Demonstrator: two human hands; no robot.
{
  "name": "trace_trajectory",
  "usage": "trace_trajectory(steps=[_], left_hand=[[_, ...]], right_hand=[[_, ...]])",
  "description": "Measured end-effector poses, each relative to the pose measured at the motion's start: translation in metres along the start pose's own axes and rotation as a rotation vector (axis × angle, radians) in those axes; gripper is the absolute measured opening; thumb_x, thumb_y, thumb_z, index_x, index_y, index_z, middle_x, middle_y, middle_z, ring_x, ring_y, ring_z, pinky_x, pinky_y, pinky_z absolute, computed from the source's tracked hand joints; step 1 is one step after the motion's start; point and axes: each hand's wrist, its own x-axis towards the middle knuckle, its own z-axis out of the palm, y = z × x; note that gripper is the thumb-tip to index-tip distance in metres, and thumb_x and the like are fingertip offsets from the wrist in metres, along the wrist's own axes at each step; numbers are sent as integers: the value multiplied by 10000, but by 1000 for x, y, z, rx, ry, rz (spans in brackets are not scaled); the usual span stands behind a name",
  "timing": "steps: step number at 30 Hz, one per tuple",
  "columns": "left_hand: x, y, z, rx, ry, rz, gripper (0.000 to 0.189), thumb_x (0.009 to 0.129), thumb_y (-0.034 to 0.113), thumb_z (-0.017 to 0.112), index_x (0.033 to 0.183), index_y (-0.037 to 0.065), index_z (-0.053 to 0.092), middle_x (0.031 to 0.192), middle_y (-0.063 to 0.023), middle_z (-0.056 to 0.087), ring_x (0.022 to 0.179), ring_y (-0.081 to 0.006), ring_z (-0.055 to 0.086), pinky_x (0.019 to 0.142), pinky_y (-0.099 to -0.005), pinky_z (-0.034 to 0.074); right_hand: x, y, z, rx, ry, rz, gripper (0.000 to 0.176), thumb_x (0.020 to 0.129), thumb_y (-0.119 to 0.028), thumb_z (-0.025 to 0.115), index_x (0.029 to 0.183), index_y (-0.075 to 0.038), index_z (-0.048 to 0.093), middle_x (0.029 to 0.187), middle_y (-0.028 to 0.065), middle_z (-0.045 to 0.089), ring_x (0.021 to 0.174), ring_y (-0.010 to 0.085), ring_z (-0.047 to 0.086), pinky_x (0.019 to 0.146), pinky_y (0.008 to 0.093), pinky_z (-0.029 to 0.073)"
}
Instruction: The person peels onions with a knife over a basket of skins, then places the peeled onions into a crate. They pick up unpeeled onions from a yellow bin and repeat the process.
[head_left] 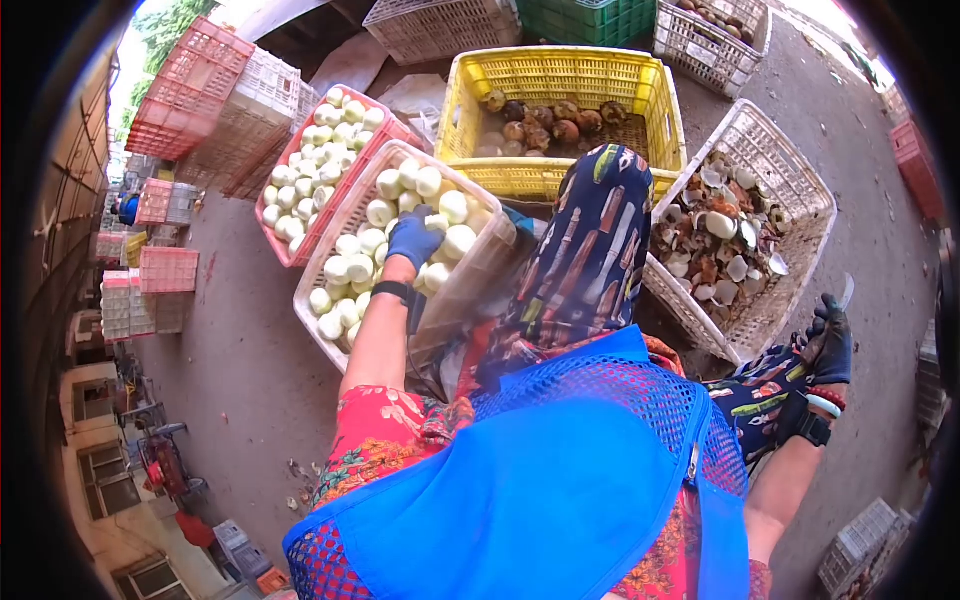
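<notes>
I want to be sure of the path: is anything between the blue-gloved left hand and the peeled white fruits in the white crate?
Nothing visible does. The blue-gloved left hand lies on the peeled white round fruits in the white plastic lattice crate, touching them. The dark-gloved right hand holds a metal knife off to the side.

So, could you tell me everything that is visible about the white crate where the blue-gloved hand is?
The white crate is a rectangular plastic box with lattice walls, open on top. It stands close beside a pink crate, long sides together. Round, pale, peeled fruits nearly fill it. The left hand, in a blue glove, rests on the fruits near its middle. Clear plastic seems to cover its right wall.
</notes>
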Motion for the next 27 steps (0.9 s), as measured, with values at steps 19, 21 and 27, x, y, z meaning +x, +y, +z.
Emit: trace_trajectory(steps=[19,21,27], left_hand=[[-121,-34,-20,33,-28,-123,243,818,181,593,1001,32,650,1035,-230,651,978,-408,628,846,-464,507],[-120,-17,-23,-82,-30,-144,273,835,230,600,999,16,646,961,-230,675,930,-402,647,842,-462,509],[-79,5,-15,-49,36,-103,352,831,261,630,1058,-7,612,983,-238,670,917,-399,651,816,-459,511]], right_hand=[[5,4,21,-71,41,-17,314,855,-311,729,1079,-103,655,631,-35,508,461,90,454,395,236,383],[-1,3,26,-103,17,2,329,852,-321,731,1083,-101,652,617,-35,500,459,91,456,397,231,381],[-23,-9,55,-237,14,33,261,870,-324,715,850,-96,591,565,-23,466,420,100,411,375,256,320]])
